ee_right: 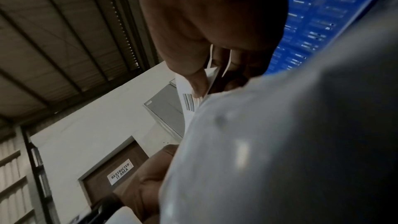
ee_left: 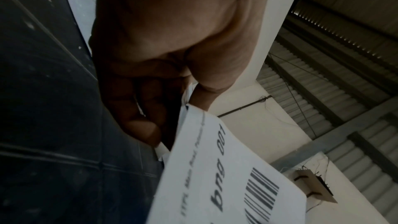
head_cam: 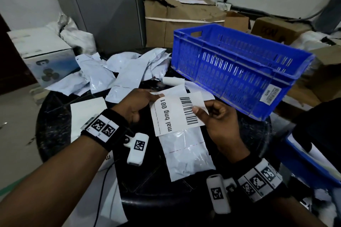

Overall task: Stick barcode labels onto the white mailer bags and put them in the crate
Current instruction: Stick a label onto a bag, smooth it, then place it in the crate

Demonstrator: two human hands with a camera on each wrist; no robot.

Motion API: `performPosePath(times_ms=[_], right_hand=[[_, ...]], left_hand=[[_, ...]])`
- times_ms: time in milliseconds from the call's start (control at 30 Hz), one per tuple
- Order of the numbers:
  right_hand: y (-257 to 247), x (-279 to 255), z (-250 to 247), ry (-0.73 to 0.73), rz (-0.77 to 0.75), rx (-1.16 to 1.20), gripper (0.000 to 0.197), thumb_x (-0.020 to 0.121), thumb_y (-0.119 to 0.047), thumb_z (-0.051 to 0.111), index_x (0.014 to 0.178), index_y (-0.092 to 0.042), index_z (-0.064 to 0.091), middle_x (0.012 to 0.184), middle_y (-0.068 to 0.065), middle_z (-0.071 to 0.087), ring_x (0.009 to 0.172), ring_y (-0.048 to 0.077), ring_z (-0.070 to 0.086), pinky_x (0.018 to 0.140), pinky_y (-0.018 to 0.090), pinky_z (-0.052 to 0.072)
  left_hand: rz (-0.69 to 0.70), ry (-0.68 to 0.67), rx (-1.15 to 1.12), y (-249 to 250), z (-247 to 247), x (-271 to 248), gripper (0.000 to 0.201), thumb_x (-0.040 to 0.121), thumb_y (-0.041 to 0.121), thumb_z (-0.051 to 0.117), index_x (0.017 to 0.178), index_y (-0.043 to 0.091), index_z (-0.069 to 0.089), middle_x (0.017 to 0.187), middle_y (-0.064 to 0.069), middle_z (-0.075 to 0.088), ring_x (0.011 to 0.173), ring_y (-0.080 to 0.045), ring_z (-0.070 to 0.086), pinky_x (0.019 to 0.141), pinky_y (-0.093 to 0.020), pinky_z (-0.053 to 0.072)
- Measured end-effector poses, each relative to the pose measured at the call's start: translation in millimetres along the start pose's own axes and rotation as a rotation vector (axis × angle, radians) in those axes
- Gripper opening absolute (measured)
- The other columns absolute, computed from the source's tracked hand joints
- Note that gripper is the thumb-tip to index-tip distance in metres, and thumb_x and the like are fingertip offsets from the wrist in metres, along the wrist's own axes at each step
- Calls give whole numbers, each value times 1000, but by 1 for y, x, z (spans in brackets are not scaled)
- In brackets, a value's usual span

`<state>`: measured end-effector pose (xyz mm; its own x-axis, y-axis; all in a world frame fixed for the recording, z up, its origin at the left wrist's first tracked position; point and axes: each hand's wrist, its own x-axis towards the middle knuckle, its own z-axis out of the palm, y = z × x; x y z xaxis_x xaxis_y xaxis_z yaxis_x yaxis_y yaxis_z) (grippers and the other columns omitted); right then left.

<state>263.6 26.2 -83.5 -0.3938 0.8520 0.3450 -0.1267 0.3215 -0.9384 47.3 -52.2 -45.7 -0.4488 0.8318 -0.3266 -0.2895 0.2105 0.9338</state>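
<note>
I hold a white barcode label point(head_cam: 170, 116) printed "mal bng 001" over the top of a white mailer bag point(head_cam: 186, 155) on the round black table point(head_cam: 55, 116). My left hand point(head_cam: 156, 96) pinches the label's upper left corner. My right hand point(head_cam: 201, 111) pinches the right edge, thumb on the barcode, where a white sheet curls up behind. The left wrist view shows my left hand point(ee_left: 172, 108) on the label point(ee_left: 215, 176). In the right wrist view, my right hand point(ee_right: 206, 81) grips the label point(ee_right: 188, 101) above the bag point(ee_right: 280, 142). The blue crate point(head_cam: 230, 68) stands tilted at the right.
A heap of white mailer bags point(head_cam: 120, 72) lies at the back of the table. A white sheet point(head_cam: 88, 114) lies at the left. Cardboard boxes point(head_cam: 180, 16) stand behind the crate, a white carton point(head_cam: 42, 51) at far left, another blue tray point(head_cam: 304, 164) at right.
</note>
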Motion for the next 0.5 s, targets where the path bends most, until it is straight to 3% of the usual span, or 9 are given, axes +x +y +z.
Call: performPosePath(times_ms=[67,167,233,300,400,500], right_hand=[[4,-1,-1,13,47,23,8,86,-4,80,91,-9,77,92,2,81,85,19,76,85,40,61],[10,-3,-1,-1,113,31,7,88,-2,78,92,-6,75,91,4,81,83,18,77,77,33,61],[10,-4,-1,-27,113,25,8,88,-2,78,94,-3,74,90,4,81,82,17,77,76,32,61],[8,-2,-1,-72,70,-33,9,87,-2,79,95,-5,74,91,3,81,84,18,77,78,35,62],[-5,4,0,-190,23,-117,23,86,-5,82,106,-13,74,91,1,80,87,18,77,81,39,62],[-17,12,4,-234,40,-123,51,80,-6,87,124,-21,66,80,-4,76,80,14,74,79,34,60]], left_hand=[[12,33,62,-5,-1,4,8,92,6,71,98,3,75,95,-21,76,75,-28,72,75,-38,61],[132,141,145,-13,-5,14,11,90,6,75,99,0,76,100,-21,75,86,-26,72,91,-41,60],[282,164,242,-9,-4,15,24,89,15,78,108,1,74,107,-18,76,91,-18,71,88,-28,59],[424,62,394,2,2,8,33,86,25,83,114,11,72,111,-9,76,93,-9,72,82,-19,57],[490,-231,646,28,15,-5,41,78,36,87,114,23,74,109,2,75,99,-2,70,89,-21,55],[476,-408,868,45,25,-8,28,85,37,82,99,13,79,93,-16,73,82,-11,65,80,-29,50]])
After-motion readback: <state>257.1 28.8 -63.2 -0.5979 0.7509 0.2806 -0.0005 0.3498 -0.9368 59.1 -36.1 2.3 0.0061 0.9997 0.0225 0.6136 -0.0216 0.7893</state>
